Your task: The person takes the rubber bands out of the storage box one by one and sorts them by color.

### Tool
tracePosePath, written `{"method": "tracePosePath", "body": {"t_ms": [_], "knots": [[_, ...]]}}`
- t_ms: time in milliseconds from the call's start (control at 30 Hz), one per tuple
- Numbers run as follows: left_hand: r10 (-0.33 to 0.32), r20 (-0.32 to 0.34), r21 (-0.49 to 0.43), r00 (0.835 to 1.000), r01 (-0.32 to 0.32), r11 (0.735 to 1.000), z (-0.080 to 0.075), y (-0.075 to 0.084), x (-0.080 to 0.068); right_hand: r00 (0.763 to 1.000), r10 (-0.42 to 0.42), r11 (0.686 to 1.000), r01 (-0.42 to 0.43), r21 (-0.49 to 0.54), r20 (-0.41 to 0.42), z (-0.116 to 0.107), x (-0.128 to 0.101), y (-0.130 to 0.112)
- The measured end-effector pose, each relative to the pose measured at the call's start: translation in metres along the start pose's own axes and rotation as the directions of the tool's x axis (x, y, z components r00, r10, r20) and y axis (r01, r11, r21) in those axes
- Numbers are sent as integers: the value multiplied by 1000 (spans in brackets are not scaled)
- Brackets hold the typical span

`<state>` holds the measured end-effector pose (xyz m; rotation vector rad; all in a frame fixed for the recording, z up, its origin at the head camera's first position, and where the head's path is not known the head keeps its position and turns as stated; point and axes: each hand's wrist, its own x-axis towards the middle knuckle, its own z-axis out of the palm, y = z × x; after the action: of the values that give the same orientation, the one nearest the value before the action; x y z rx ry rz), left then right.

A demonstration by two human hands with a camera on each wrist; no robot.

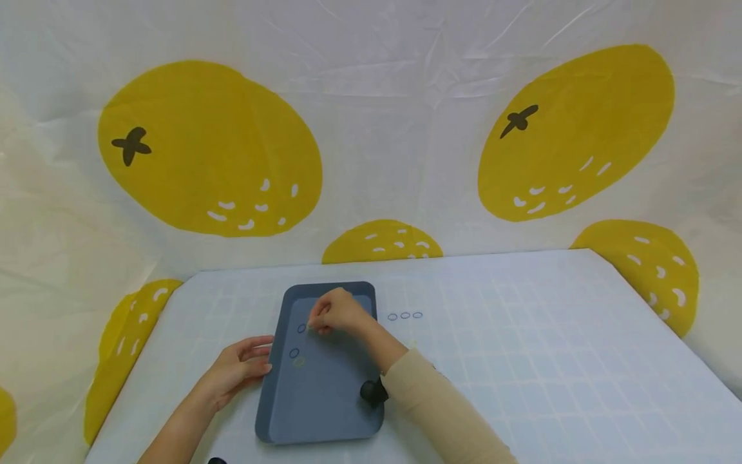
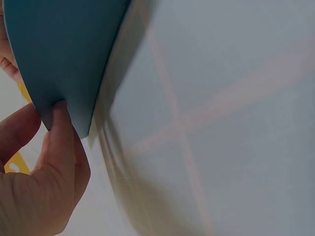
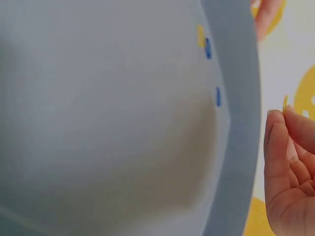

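My right hand point(image 1: 336, 312) pinches a small yellow ring point(image 3: 285, 103) over the blue tray point(image 1: 324, 399) my left hand point(image 1: 240, 368) grips; loosening might bounce it onto 2 rings just below

The right hand point(image 3: 290, 172) pinches a tiny yellow ring point(image 3: 285, 102) in its fingertips, just beside the rim of the grey-blue tray point(image 3: 236, 98). Two small blue rings point(image 3: 218, 96) and one yellow ring point(image 3: 200, 36) lie inside the tray

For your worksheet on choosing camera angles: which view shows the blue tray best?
The head view: the whole blue tray lies flat on the table. The left wrist view shows only one edge, gripped by the left hand; the right wrist view shows a blurred inner corner.
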<state>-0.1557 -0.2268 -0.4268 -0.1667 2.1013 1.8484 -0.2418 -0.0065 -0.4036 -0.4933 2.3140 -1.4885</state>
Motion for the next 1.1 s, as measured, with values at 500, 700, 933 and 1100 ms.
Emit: {"method": "tracePosePath", "body": {"t_ms": [500,700,933,1100], "knots": [[0,-4,-2,1000,0,1000,1,-2,3,999,-30,999,31,-45,40,-43,-23,-3],[3,-3,4,1000,-3,1000,-1,-3,2,999,-20,1000,21,-14,37,-56,-30,2],[2,3,-1,1000,-2,1000,-1,-3,2,1000,-23,999,23,31,11,-79,-42,7],[-2,-10,1,1000,2,1000,0,-3,3,1000,8,999,-7,48,-12,-93,-47,9]]}}
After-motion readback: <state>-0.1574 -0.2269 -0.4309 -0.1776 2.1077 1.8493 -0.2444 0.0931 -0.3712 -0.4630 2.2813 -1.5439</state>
